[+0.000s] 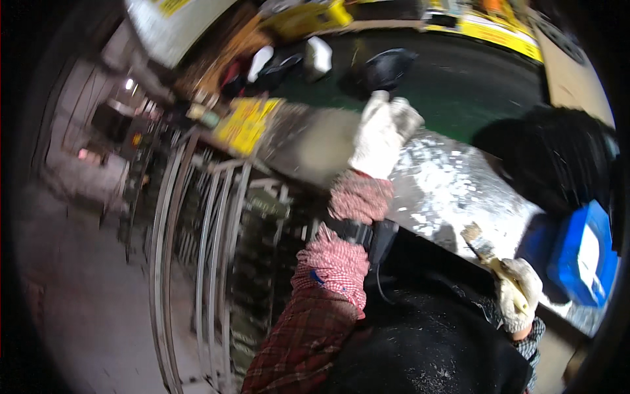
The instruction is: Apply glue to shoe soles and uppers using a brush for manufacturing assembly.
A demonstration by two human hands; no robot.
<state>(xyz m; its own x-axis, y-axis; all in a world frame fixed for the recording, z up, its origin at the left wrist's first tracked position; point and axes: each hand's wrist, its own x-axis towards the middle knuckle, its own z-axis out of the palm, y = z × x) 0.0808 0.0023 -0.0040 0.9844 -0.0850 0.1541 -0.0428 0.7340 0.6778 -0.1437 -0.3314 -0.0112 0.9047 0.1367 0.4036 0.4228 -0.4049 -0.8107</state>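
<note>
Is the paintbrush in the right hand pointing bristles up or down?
Up: the right hand grips the paintbrush by its handle, bristles angled up over the white-speckled bench.

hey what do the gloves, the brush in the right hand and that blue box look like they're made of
Gloves: the left hand and right hand wear off-white knit, likely cotton, matte and soft-looking. Brush: pale handle, probably wood or plastic; grey band may be metal; bristles too blurred to judge. Blue box: smooth, slightly glossy, apparently plastic.
</note>
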